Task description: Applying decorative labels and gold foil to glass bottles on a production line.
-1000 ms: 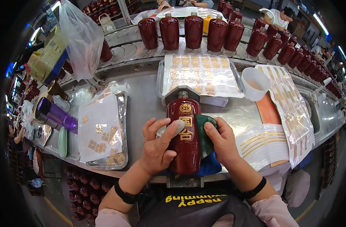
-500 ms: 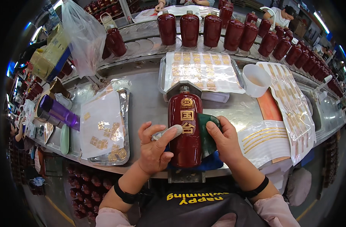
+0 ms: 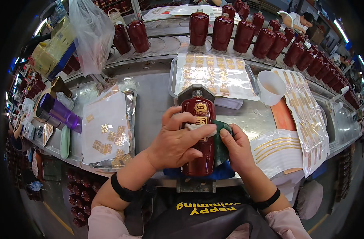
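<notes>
A dark red bottle [image 3: 198, 160] lies tilted back on the bench before me, its neck set in a grey angular holder [image 3: 182, 95]. It has a gold emblem and gold characters on its front. Across the bottle's middle reaches my left hand [image 3: 174, 141], with a small pale wad [image 3: 194, 126] between its bent fingers. The index finger presses over the gold characters and hides part of them. At the bottle's right side, my right hand [image 3: 239, 147] pinches a dark green flat, flexible piece [image 3: 221, 139] between thumb and fingers. Blue cloth [image 3: 225, 171] shows under the bottle.
Sheets of gold stickers [image 3: 209, 73] lie on a tray beyond the bottle. A white tub [image 3: 271, 87] and long strip sheets [image 3: 303, 119] are at right. Left are a sticker sheet [image 3: 100, 137] and purple bottle [image 3: 62, 113]. Red bottles [image 3: 200, 28] line a conveyor; a co-worker [image 3: 299, 22] sits beyond.
My left hand has moved right and slightly up across the bottle, covering more of the characters. Bottles on the conveyor have shifted right. The right hand stays nearly in place with the green piece.
</notes>
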`<state>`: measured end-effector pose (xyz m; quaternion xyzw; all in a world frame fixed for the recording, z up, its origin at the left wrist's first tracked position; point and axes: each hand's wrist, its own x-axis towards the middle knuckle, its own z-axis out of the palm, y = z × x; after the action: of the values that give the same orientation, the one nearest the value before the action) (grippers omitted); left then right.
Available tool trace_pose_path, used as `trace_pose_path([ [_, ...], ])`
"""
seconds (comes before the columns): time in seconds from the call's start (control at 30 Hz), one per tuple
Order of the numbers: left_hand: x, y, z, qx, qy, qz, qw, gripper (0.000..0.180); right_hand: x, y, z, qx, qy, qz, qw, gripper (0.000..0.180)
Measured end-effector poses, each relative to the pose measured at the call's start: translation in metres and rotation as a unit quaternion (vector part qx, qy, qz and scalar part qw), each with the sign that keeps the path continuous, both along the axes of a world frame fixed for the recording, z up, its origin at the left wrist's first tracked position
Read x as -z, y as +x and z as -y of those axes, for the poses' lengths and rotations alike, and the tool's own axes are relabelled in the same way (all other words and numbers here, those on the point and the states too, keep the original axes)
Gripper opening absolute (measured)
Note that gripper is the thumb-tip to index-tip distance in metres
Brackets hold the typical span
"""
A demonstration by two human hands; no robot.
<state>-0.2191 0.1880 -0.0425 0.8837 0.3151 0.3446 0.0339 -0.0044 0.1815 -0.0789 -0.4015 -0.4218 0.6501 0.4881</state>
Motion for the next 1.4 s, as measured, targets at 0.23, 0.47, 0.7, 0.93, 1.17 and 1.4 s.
trace_pose_path([
  [0.23,0.021,-0.012,0.031,-0.056,0.027,-0.010,0.998,0.049,-0.001,-0.001,-0.001,-0.005,0.003,-0.011,1.000,0.020],
  [0.47,-0.004,-0.005,0.022,-0.002,0.063,-0.098,0.993,0.048,0.002,-0.002,-0.001,-0.001,0.004,-0.010,1.000,0.020],
  [0.7,-0.006,-0.002,-0.017,0.005,0.040,-0.055,0.998,0.055,0.004,0.000,0.001,0.009,0.018,0.015,1.000,0.020],
  [0.93,0.006,-0.008,-0.021,-0.018,0.004,0.020,1.000,0.050,0.006,0.004,0.000,-0.004,0.005,0.023,1.000,0.021],
  [1.17,0.028,-0.023,0.008,-0.104,-0.005,0.080,0.991,0.051,-0.008,0.002,-0.006,0.018,0.056,0.061,0.996,0.019],
  [1.4,0.053,-0.018,0.035,-0.165,-0.110,0.129,0.972,0.076,-0.059,-0.011,-0.001,-0.139,0.589,0.285,0.743,0.022],
])
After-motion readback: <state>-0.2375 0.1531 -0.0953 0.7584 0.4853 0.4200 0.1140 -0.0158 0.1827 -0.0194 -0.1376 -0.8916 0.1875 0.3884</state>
